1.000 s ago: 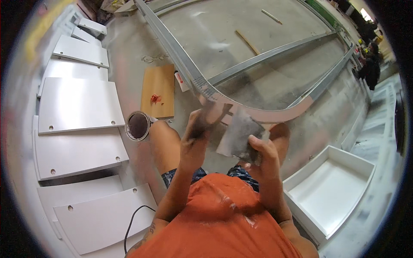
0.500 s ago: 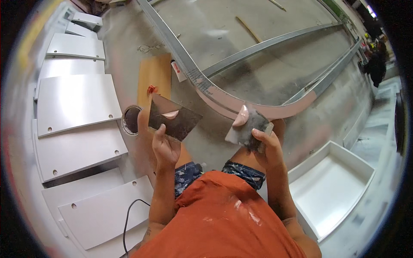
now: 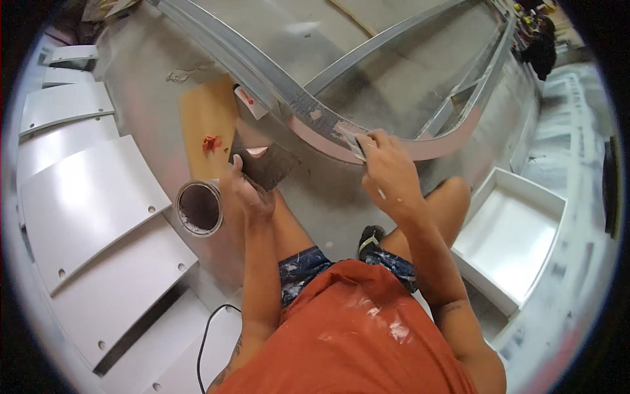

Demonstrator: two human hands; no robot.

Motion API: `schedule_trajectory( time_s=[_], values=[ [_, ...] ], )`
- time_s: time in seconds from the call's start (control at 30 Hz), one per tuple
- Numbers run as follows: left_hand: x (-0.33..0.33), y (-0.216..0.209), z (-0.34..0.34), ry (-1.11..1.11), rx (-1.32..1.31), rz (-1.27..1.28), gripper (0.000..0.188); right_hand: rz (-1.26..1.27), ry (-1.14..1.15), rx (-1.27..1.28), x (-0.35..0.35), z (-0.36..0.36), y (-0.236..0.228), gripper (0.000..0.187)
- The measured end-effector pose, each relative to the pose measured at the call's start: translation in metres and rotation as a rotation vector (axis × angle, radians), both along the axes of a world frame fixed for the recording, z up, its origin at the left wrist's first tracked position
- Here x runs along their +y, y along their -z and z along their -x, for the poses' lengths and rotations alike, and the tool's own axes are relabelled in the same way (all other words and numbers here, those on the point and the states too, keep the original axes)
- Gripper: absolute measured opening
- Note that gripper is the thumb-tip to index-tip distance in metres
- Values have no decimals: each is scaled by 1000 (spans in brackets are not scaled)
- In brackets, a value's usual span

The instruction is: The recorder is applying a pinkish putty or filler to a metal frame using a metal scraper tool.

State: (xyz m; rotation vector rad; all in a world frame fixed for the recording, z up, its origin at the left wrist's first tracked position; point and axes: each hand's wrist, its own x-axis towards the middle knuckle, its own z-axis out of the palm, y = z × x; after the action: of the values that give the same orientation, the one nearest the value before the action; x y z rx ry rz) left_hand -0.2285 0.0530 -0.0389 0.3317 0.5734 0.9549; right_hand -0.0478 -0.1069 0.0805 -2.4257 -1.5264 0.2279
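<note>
My left hand (image 3: 251, 190) grips a dark flat spreader plate (image 3: 275, 167), thumb on top, with a small pink dab of filler (image 3: 256, 152) on its face. My right hand (image 3: 392, 172) is closed around a flat scraper (image 3: 353, 143), mostly covered by the fingers. The blade meets a curved grey frame (image 3: 220, 39), whose near bend carries a pink filler band (image 3: 453, 148). Between my left hand and the white panels stands an open tin (image 3: 199, 230), dark inside. Beyond that hand is a wooden board (image 3: 207, 105) with a red smear (image 3: 211, 143).
A white and red tube (image 3: 249, 102) lies between board and frame. Overlapping white panels (image 3: 92, 203) line the left side. At right sits a shallow white tray (image 3: 518, 223). A black cable (image 3: 205, 328) runs near my left elbow. A dark figure (image 3: 541, 49), perhaps a person, is far right.
My right hand has moved forward and turned over, bringing the scraper from above my lap onto the curved frame. The spreader plate stays in my left hand. The view has shifted.
</note>
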Motion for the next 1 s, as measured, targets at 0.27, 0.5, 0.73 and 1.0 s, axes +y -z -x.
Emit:
schedule_trajectory(
  time_s=[0.27,0.5,0.73,1.0],
  values=[
    [44,50,8,72,-34,242,38,159,151,-340,55,28,47,44],
    [42,48,10,204,-176,277,30,215,196,-312,57,46,32,36],
    [46,53,8,234,-88,357,37,97,272,-544,72,54,63,35],
    [49,56,10,264,-88,417,30,152,288,-455,98,58,55,35]
  ],
)
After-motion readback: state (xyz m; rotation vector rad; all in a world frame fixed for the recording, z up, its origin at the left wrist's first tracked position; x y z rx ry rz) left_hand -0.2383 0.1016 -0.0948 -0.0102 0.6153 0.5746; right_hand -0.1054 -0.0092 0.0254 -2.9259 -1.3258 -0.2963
